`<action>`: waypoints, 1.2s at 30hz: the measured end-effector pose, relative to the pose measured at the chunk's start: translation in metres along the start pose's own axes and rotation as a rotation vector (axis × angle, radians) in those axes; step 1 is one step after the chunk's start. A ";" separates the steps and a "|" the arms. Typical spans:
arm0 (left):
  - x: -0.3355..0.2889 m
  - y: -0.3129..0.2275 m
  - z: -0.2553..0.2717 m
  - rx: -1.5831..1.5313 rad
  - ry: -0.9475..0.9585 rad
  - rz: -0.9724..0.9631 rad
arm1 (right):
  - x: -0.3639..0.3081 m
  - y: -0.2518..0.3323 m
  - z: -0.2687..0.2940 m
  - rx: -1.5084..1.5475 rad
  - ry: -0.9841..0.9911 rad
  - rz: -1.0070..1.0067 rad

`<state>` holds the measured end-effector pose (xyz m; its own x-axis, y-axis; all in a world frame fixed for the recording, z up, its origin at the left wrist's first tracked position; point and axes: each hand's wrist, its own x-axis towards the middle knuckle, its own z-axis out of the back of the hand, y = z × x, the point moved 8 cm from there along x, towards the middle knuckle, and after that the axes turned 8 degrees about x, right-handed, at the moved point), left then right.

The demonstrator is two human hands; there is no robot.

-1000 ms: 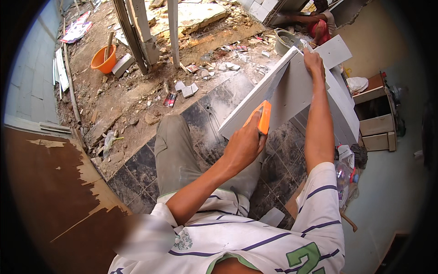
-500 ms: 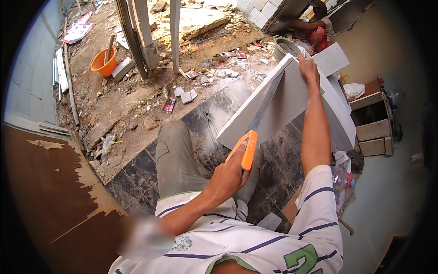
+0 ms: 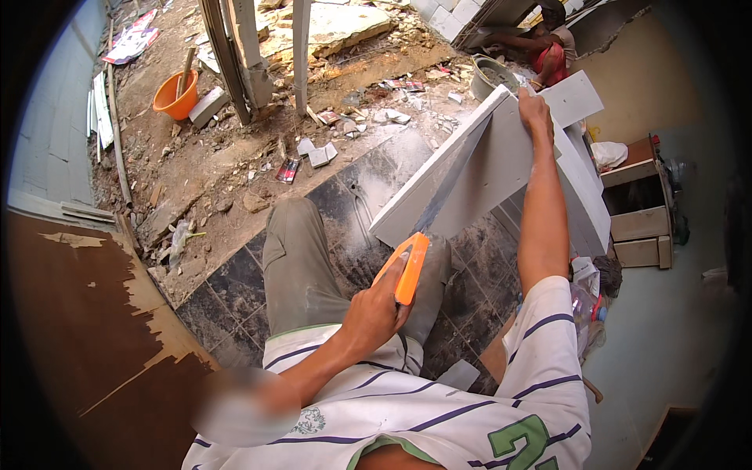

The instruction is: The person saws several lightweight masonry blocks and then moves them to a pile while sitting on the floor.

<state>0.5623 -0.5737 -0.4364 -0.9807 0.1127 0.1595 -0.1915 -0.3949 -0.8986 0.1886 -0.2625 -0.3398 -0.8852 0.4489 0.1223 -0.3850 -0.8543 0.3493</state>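
Note:
My left hand (image 3: 374, 315) is closed around the orange handle of a hand saw (image 3: 410, 270). The saw's grey blade slants up and to the right, lying against a pale grey-white lightweight block (image 3: 501, 160). This block is tilted, with white dust along its left edge. At its upper end my right hand (image 3: 536, 117) grips the top edge, fingers bent over it. More pale blocks (image 3: 578, 98) sit behind and right of the sawn one. Where exactly the blade enters the block is hard to make out.
A person (image 3: 552, 47) crouches at the upper right beside a grey bucket (image 3: 489, 76). An orange bucket (image 3: 176, 98) and wooden posts (image 3: 301, 63) stand on rubble at the left. Dusty dark tiles (image 3: 235, 301) lie underfoot; a wooden cabinet (image 3: 638, 204) is at right.
My left hand has drawn the saw back toward my body, down and slightly left. My right hand stays on the block, which has barely shifted.

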 end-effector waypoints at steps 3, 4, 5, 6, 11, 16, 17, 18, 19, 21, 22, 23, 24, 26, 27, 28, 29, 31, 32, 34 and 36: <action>0.036 -0.007 -0.009 0.054 -0.023 -0.039 | -0.012 0.004 -0.008 0.006 0.038 -0.009; 0.078 -0.006 -0.012 0.053 -0.026 -0.034 | -0.013 0.021 -0.003 0.036 0.052 0.018; 0.110 -0.004 -0.016 0.045 -0.029 -0.027 | -0.015 0.029 -0.004 0.041 0.029 0.035; 0.112 -0.006 -0.019 0.038 -0.023 -0.034 | -0.017 0.029 -0.002 0.037 0.020 0.028; 0.026 -0.011 -0.011 -0.010 -0.041 -0.034 | -0.011 0.001 0.009 0.018 0.019 -0.011; 0.044 0.000 -0.012 0.058 -0.051 -0.032 | -0.021 0.015 -0.008 0.074 0.068 -0.025; 0.078 -0.001 -0.017 0.089 -0.035 -0.021 | -0.025 0.024 -0.009 0.095 0.085 -0.006; 0.095 -0.006 -0.013 0.100 -0.043 -0.039 | -0.023 0.034 -0.007 0.113 0.092 0.020; 0.109 -0.010 -0.015 0.092 -0.044 -0.036 | -0.021 0.033 -0.005 0.115 0.043 0.042; 0.105 -0.013 -0.020 0.063 0.022 0.017 | -0.013 0.017 -0.001 0.105 0.047 0.031; 0.078 -0.009 -0.025 0.036 0.097 0.063 | -0.011 -0.001 -0.002 0.087 0.073 0.018; 0.047 -0.011 -0.016 0.022 -0.026 -0.073 | -0.008 -0.003 -0.003 0.105 0.052 0.008; 0.022 -0.001 -0.008 0.036 -0.087 -0.126 | -0.009 0.006 -0.012 0.109 0.054 0.028; -0.004 0.007 -0.001 0.049 -0.141 -0.157 | -0.009 0.010 -0.009 0.128 0.040 0.016; -0.005 0.007 0.000 0.059 -0.132 -0.134 | -0.012 0.013 -0.009 0.135 0.088 0.029; 0.019 0.002 -0.007 0.064 -0.048 -0.030 | -0.013 0.017 -0.011 0.146 0.134 0.050; 0.046 -0.002 -0.011 0.070 0.021 0.065 | -0.009 0.017 -0.012 0.158 0.095 0.061; 0.102 -0.007 -0.019 0.111 0.048 0.069 | -0.015 0.023 -0.016 0.150 0.078 0.061; 0.116 -0.006 -0.024 0.148 0.083 0.076 | -0.016 0.024 -0.015 0.137 0.063 0.053; 0.088 -0.010 -0.019 0.114 0.082 0.066 | -0.015 0.014 -0.012 0.133 0.074 0.047; 0.034 -0.007 -0.009 0.075 0.001 -0.031 | -0.008 0.002 -0.008 0.134 0.094 0.039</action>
<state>0.5305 -0.5592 -0.4282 -0.9742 0.1267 0.1866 -0.2243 -0.4584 -0.8599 0.1932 -0.2696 -0.3477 -0.9219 0.3839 0.0532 -0.3166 -0.8252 0.4677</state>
